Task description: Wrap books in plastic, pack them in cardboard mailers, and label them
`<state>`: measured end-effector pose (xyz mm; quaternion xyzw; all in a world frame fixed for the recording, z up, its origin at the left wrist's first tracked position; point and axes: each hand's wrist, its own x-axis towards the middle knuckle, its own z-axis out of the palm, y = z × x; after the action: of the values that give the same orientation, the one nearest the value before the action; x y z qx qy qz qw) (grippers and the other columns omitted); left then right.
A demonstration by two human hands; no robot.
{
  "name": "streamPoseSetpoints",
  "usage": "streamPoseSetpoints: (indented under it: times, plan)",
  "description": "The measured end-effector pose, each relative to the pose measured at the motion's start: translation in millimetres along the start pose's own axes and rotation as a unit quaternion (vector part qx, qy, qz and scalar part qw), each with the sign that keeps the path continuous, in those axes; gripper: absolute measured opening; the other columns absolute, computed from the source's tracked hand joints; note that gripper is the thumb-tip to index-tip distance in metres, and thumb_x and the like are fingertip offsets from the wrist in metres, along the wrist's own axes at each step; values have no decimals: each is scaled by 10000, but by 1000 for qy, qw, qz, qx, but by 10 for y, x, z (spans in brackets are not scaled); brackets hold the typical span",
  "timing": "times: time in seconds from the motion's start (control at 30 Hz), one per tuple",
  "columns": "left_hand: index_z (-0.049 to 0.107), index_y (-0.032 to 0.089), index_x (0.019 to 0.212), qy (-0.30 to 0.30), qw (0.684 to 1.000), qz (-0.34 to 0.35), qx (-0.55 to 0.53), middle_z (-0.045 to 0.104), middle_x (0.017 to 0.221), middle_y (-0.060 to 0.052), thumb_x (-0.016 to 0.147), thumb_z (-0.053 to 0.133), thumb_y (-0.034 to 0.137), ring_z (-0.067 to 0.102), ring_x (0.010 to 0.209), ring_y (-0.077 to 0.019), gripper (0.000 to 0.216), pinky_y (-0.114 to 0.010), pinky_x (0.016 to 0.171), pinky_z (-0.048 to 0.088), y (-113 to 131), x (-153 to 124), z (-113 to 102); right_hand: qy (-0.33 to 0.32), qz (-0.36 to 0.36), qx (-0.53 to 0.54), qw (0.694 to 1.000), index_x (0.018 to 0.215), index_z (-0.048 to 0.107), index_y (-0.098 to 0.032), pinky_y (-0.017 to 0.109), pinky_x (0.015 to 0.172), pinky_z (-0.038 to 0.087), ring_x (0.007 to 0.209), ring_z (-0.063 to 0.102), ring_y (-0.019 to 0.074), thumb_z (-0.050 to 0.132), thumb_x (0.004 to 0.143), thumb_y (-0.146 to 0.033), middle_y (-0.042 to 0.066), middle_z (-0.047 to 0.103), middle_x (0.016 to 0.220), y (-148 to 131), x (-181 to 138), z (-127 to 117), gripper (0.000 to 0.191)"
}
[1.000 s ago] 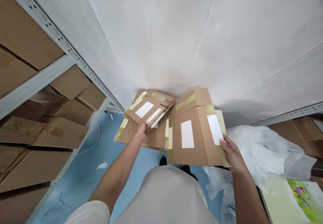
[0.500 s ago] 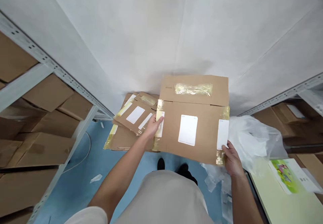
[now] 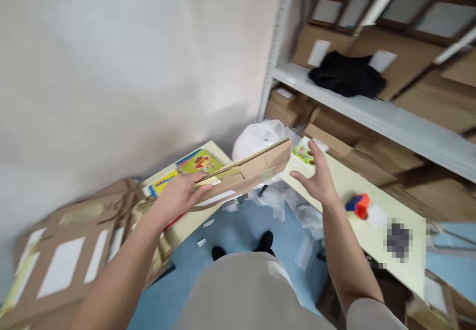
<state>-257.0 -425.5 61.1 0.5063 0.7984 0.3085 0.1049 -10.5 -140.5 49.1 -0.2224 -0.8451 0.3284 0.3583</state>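
My left hand [image 3: 180, 196] grips a flattened cardboard box [image 3: 247, 171] by its near end; the box is held nearly level, edge-on to me, pointing right. My right hand [image 3: 316, 179] hovers just right of the box's far end with fingers spread, holding nothing and not touching it. A pile of flattened cardboard boxes [image 3: 70, 250] with white labels and yellowish tape lies on the floor at lower left.
A pale yellow table [image 3: 375, 226] at right carries a red and blue tape dispenser [image 3: 357, 205] and colourful booklets [image 3: 303, 152]. A second pale surface with booklets [image 3: 193, 164] is behind the box. A white plastic bag [image 3: 256, 137], metal shelving [image 3: 372, 112] with cartons and a black cloth [image 3: 345, 77] stand behind.
The view has swung right from the pile to the tables and shelving. My right hand has let go of the box; my left hand now holds it alone, tipped flat.
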Motion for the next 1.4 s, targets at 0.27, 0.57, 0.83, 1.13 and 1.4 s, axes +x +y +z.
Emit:
streamPoseSetpoints:
  times: [0.27, 0.57, 0.83, 1.13, 1.4]
  plan:
    - [647, 250, 894, -78, 967, 209, 121, 698, 772, -55, 879, 459, 445, 627, 745, -237, 271, -332, 747, 425, 1340, 1272, 1085, 116, 138, 154, 972, 1037, 594, -239, 350, 804, 521, 870, 631, 198, 636, 812, -397, 47, 674, 957, 1063, -535, -1226, 278]
    - [631, 234, 1032, -35, 959, 273, 70, 702, 946, -85, 836, 585, 387, 636, 885, -281, 252, -440, 981, 356, 2210, 2309, 2196, 257, 221, 197, 920, 938, 582, -228, 367, 788, 516, 835, 642, 201, 658, 761, -386, 37, 693, 895, 1904, -837, -2041, 249]
    - [620, 212, 1009, -40, 919, 376, 115, 629, 1132, -96, 939, 412, 284, 589, 1061, -229, 230, -366, 916, 383, 2388, 2923, 2684, 288, 262, 159, 907, 1112, 572, -220, 357, 855, 490, 1005, 598, 221, 604, 829, -358, 73, 674, 1070, 2259, -736, -2140, 317]
    - [610, 210, 946, -92, 901, 413, 97, 601, 1138, -111, 920, 418, 227, 579, 1088, -234, 195, -372, 902, 391, 2226, 3345, 2952, 291, 288, 147, 901, 1096, 600, -201, 388, 834, 518, 1005, 604, 236, 638, 812, -458, 63, 654, 1075, 2435, -673, -2025, 386]
    - [629, 204, 892, -64, 881, 463, 76, 553, 1128, -113, 892, 446, 142, 462, 1241, -270, 193, -418, 940, 360, 2187, 3461, 3132, 296, 348, 200, 866, 985, 620, -248, 413, 915, 484, 1039, 607, 246, 722, 707, -491, 68, 671, 1067, 2489, -744, -2010, 383]
